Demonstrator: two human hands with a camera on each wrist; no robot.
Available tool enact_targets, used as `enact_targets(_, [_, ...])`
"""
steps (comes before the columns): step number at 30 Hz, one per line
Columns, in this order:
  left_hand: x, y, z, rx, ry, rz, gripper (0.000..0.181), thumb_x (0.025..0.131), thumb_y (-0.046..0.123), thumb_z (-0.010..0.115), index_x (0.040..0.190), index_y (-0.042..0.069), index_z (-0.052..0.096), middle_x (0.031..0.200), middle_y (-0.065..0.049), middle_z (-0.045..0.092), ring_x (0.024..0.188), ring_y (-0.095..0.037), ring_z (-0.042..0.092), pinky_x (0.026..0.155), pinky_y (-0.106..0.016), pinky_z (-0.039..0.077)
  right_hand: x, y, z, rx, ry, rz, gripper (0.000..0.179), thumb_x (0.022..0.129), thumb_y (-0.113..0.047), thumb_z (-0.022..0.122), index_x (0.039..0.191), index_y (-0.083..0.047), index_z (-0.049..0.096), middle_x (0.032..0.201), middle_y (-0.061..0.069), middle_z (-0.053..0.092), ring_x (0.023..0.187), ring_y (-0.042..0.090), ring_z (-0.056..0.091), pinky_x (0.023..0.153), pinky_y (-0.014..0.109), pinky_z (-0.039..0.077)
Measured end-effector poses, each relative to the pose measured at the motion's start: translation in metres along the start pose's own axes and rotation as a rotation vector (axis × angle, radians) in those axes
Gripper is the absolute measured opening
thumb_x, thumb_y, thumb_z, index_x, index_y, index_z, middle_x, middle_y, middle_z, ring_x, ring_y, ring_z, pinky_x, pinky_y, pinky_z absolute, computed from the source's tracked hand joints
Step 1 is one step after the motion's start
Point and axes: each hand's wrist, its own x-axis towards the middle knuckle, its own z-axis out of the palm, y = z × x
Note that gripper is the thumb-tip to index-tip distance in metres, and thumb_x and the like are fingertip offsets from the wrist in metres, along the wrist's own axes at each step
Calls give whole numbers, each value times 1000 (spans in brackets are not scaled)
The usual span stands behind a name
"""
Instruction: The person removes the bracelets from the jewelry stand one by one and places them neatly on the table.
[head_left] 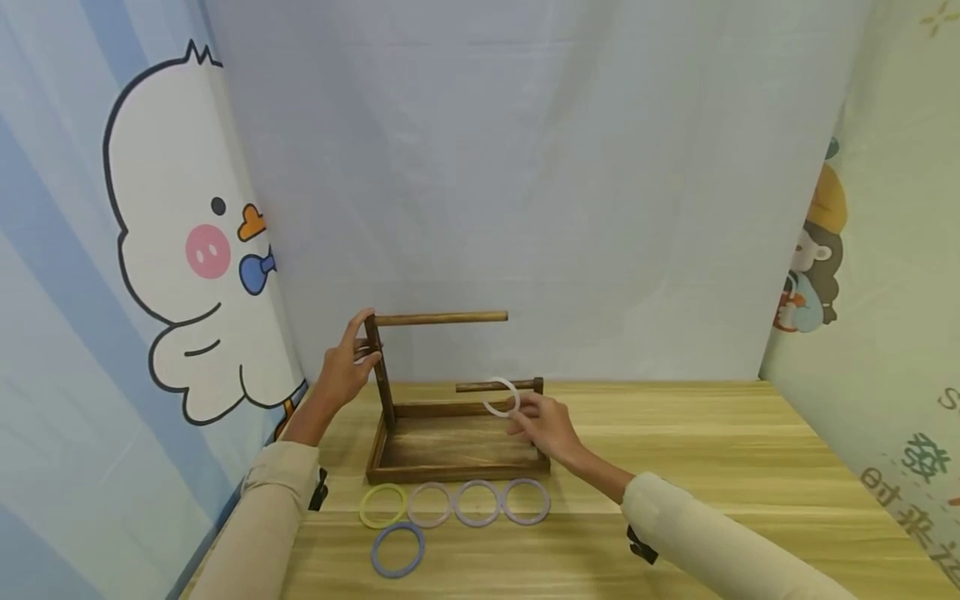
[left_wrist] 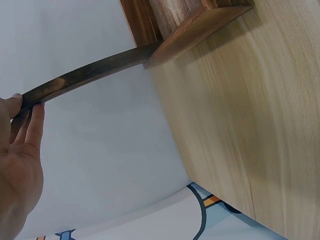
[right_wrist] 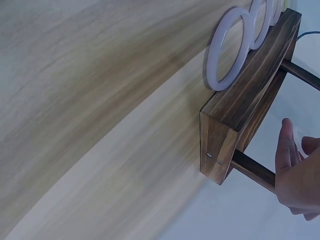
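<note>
A dark wooden bangle rack (head_left: 457,476) has a tray base, a tall left post (left_wrist: 80,78) with a long upper rod (head_left: 442,318), and a short right post (right_wrist: 255,172) with a lower rod (head_left: 472,387). Near the top of the tall post, my left hand (head_left: 347,371) grips it between thumb and fingers. A white bangle (head_left: 492,412) is pinched upright in my right hand (head_left: 549,427), beside the short post. In the head view that bangle overlaps the lower rod. My right hand mostly hides it in the right wrist view.
Along the tray's front lie a yellow bangle (head_left: 362,510), a pinkish bangle (head_left: 430,526) and two lilac bangles (head_left: 477,524). A blue bangle (head_left: 398,574) lies nearer me. Behind the wooden table (head_left: 675,500) hangs a pale curtain (head_left: 600,208), with printed cloths at both sides.
</note>
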Motion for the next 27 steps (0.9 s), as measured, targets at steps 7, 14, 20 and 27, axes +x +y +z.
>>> enact_targets(7, [-1,2,-2,-11,3,11,79,99,-5,67,162,20,27,130,-37,63,119,-48,66,98,-55,59,3,-3,13,23,4,5,20,100,2,66,116,13,67,101,26,76,83,45,76,67,42,67])
enact_targets(14, [-3,4,-3,-14,2,16,79,99,-5,66,163,20,27,130,-37,63,119,-48,65,99,-55,58,6,-9,24,34,-10,-5,22,100,3,66,118,14,65,101,27,75,81,44,76,66,37,67])
enact_targets(20, [-2,1,-3,-11,2,23,79,99,-5,66,163,20,26,130,-37,63,119,-48,65,99,-54,58,10,-11,32,48,-20,-16,21,100,2,66,117,13,66,100,28,75,80,43,76,66,41,67])
enact_targets(27, [-3,3,-4,-1,1,22,78,100,-5,66,163,19,26,130,-37,62,119,-48,65,98,-55,58,11,-18,38,28,-35,-18,19,101,2,65,118,10,67,104,30,74,81,41,77,67,40,68])
